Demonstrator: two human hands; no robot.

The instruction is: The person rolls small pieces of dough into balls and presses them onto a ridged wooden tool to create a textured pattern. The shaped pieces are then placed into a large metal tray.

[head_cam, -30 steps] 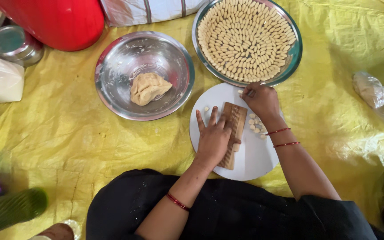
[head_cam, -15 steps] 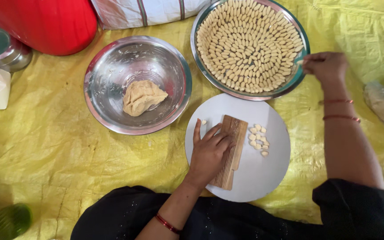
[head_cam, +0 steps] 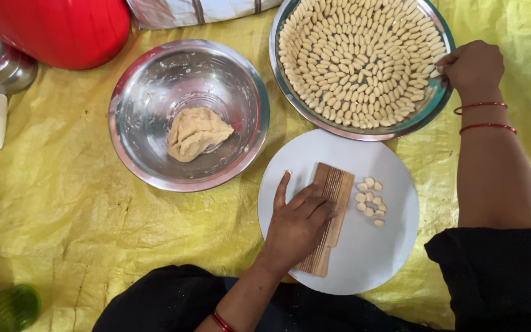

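Board (head_cam: pixel 329 215) on white plate (head_cam: pixel 364 258), lower centre, is pinned flat by left hand (head_cam: pixel 296 224), fingers spread, to steady it | right hand (head_cam: pixel 471 64), upper right, is pinched on a piece at tray (head_cam: pixel 290 92) rim | dough (head_cam: pixel 195 132) is left in bowl (head_cam: pixel 136 160)

Red container (head_cam: pixel 62 27) cut off at top, ridged board (head_cam: pixel 333 203) partly under left hand (head_cam: pixel 296 224), right fingertips (head_cam: pixel 440 69) hidden

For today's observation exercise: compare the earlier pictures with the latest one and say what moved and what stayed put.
The right hand left the white plate, moved up and right to the tray of shaped pieces, and now rests at its right rim. The left hand stayed on the wooden board; the bowl of dough is unchanged.
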